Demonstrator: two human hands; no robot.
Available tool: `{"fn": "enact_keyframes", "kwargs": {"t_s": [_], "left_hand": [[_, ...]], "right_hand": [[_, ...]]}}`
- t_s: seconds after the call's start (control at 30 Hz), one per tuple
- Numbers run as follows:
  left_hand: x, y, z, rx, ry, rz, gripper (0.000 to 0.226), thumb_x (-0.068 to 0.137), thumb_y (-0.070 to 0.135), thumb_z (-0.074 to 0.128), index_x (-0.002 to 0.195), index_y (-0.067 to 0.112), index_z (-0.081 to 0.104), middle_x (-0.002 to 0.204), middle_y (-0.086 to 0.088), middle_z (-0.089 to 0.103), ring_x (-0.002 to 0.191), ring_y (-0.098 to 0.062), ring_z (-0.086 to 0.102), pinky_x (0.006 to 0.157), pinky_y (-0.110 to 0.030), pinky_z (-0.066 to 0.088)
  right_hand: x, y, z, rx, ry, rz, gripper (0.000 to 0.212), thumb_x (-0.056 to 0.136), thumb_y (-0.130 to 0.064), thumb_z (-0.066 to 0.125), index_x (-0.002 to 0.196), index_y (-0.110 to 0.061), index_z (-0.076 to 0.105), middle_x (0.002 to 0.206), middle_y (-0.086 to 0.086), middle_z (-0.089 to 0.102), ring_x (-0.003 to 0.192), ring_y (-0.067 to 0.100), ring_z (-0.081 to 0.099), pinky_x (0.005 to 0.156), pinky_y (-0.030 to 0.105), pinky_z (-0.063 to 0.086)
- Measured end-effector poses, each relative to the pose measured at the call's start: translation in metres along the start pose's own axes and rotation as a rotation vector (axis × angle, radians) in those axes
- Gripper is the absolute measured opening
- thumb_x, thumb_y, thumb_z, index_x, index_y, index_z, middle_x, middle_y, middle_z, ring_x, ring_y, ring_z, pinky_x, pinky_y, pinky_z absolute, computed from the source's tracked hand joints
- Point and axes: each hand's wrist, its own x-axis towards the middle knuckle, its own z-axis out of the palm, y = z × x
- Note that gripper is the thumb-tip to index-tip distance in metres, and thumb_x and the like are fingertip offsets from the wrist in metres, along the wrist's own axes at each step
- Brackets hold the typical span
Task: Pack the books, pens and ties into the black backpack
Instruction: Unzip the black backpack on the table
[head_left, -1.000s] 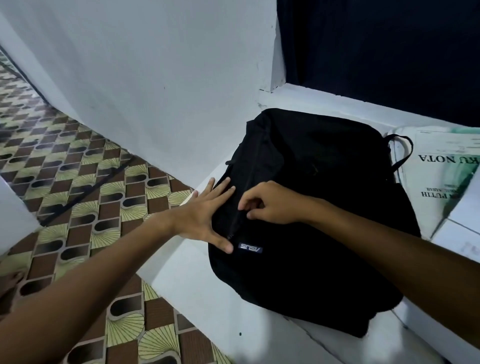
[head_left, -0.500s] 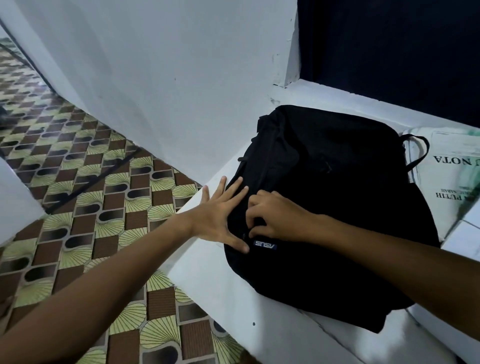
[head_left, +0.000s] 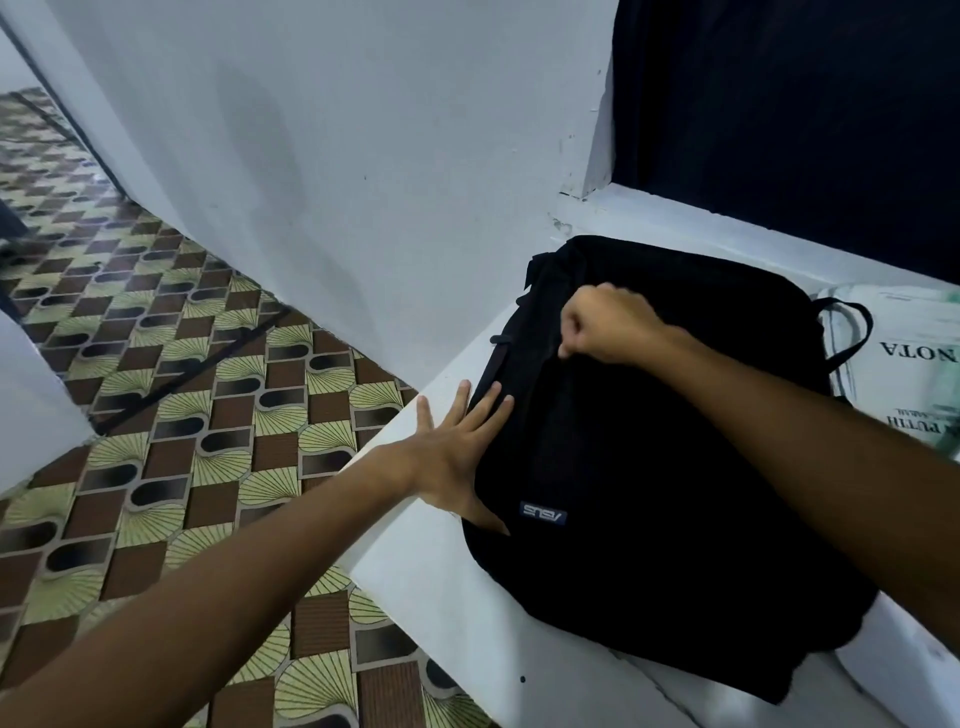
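Here, a black backpack (head_left: 649, 467) lies flat on a white ledge (head_left: 415, 597), seen from above by a person looking down at their own two bare arms. The bag fills the middle and right of the view, its top end pointing away toward a dark window opening (head_left: 779, 114) behind the ledge. A small blue logo patch (head_left: 543, 514) sits on the near left part of the bag's front. The left hand (head_left: 457, 457) is spread flat with straight fingers, resting on the bag's left edge; its fingertips (head_left: 498, 400) lie on the black fabric and its thumb points back toward the patch, so it holds nothing. The right hand (head_left: 608, 327) reaches in from the right and rests higher up on the bag, near its top left corner. Its fingers are curled into a tight pinch against the fabric, as on a zip pull, though the thing pinched is too small and dark to make out. A thin black strap loop (head_left: 852, 332) curves out from the bag's right side, over a white printed paper package (head_left: 904, 374) that lies just beside the bag on the ledge. A plain white wall (head_left: 337, 182) rises on the left behind the ledge. Below the ledge, to the left, the floor (head_left: 182, 415) is covered in brown, cream and green patterned tiles.
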Motion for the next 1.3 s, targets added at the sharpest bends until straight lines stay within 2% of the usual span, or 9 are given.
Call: {"fn": "enact_keyframes", "kwargs": {"t_s": [0.17, 0.27, 0.4, 0.53, 0.63, 0.77, 0.9, 1.1, 1.3], "left_hand": [[0.001, 0.000, 0.000, 0.022, -0.003, 0.005, 0.142, 0.060, 0.069, 0.077, 0.151, 0.024, -0.024, 0.155, 0.004, -0.035, 0.138, -0.025, -0.040, 0.110, -0.070, -0.010], [0.001, 0.002, -0.002, 0.072, -0.002, -0.008, 0.143, 0.059, 0.072, 0.075, 0.152, 0.021, -0.021, 0.157, 0.001, -0.032, 0.136, -0.026, -0.041, 0.110, -0.070, -0.010], [-0.001, 0.008, -0.015, 0.212, 0.046, -0.017, 0.134, 0.057, 0.081, 0.066, 0.156, 0.016, 0.003, 0.162, -0.007, -0.014, 0.141, -0.032, -0.034, 0.108, -0.071, -0.013], [-0.001, 0.010, -0.031, 0.075, 0.222, 0.208, 0.112, 0.052, 0.098, 0.038, 0.147, 0.038, 0.034, 0.160, 0.000, 0.022, 0.151, -0.021, -0.004, 0.117, -0.061, -0.001], [0.011, 0.008, -0.026, 0.045, 0.190, 0.382, 0.097, 0.060, 0.096, 0.039, 0.145, 0.050, 0.028, 0.163, 0.005, 0.009, 0.150, -0.019, -0.009, 0.119, -0.059, 0.009], [0.030, 0.005, -0.019, 0.068, 0.131, 0.423, 0.090, 0.062, 0.091, 0.050, 0.140, 0.068, 0.012, 0.161, 0.013, -0.014, 0.147, -0.019, -0.024, 0.118, -0.060, 0.002], [0.034, 0.007, -0.013, 0.009, 0.110, 0.404, 0.079, 0.061, 0.088, 0.055, 0.130, 0.077, 0.018, 0.160, 0.016, -0.008, 0.147, -0.013, -0.021, 0.118, -0.060, -0.003], [0.011, 0.014, -0.010, -0.130, 0.099, 0.436, 0.065, 0.061, 0.087, 0.058, 0.120, 0.076, 0.036, 0.161, 0.016, 0.006, 0.147, -0.002, -0.016, 0.118, -0.044, -0.008], [0.012, 0.015, 0.016, -0.194, 0.273, 0.473, 0.051, 0.066, 0.082, 0.057, 0.115, 0.075, 0.045, 0.156, 0.018, 0.025, 0.149, -0.007, 0.006, 0.120, -0.054, 0.008]], "right_hand": [[0.033, 0.038, -0.026, 0.014, 0.234, 0.301, 0.018, 0.076, -0.029, 0.079, 0.080, -0.016, 0.068, 0.097, 0.010, 0.067, 0.090, 0.030, 0.061, 0.072, 0.032, 0.044], [0.028, 0.042, -0.017, 0.006, 0.213, 0.282, 0.030, 0.080, -0.032, 0.075, 0.100, -0.013, 0.064, 0.111, 0.011, 0.063, 0.101, 0.032, 0.059, 0.078, 0.035, 0.043], [-0.028, 0.056, -0.023, 0.200, -0.037, 0.109, 0.056, 0.080, -0.039, 0.074, 0.127, -0.019, 0.054, 0.121, 0.008, 0.055, 0.112, 0.026, 0.054, 0.091, 0.032, 0.042], [-0.123, 0.083, -0.031, 0.160, -0.393, 0.000, 0.054, 0.076, -0.050, 0.073, 0.125, -0.029, 0.061, 0.122, -0.008, 0.061, 0.111, 0.009, 0.056, 0.095, 0.020, 0.040], [-0.187, 0.102, -0.030, 0.212, -0.466, 0.041, 0.071, 0.065, -0.066, 0.069, 0.129, -0.039, 0.056, 0.133, -0.019, 0.048, 0.125, 0.002, 0.043, 0.106, 0.019, 0.030], [-0.233, 0.126, -0.011, 0.286, -0.463, 0.100, 0.095, 0.050, -0.087, 0.054, 0.137, -0.051, 0.039, 0.152, -0.020, 0.023, 0.144, 0.004, 0.012, 0.118, 0.032, 0.013], [-0.249, 0.139, 0.020, 0.405, -0.353, 0.021, 0.071, 0.050, -0.095, 0.049, 0.114, -0.064, 0.048, 0.149, -0.030, 0.016, 0.139, -0.012, -0.003, 0.120, 0.043, 0.007], [-0.256, 0.144, 0.026, 0.693, -0.342, -0.018, 0.055, 0.051, -0.085, 0.065, 0.099, -0.058, 0.067, 0.146, -0.030, 0.026, 0.140, -0.012, 0.002, 0.115, 0.031, 0.007], [-0.253, 0.136, 0.026, 0.714, -0.304, -0.003, 0.026, 0.062, -0.045, 0.077, 0.088, -0.043, 0.075, 0.144, -0.018, 0.038, 0.141, -0.004, 0.012, 0.116, 0.030, 0.010]]}}
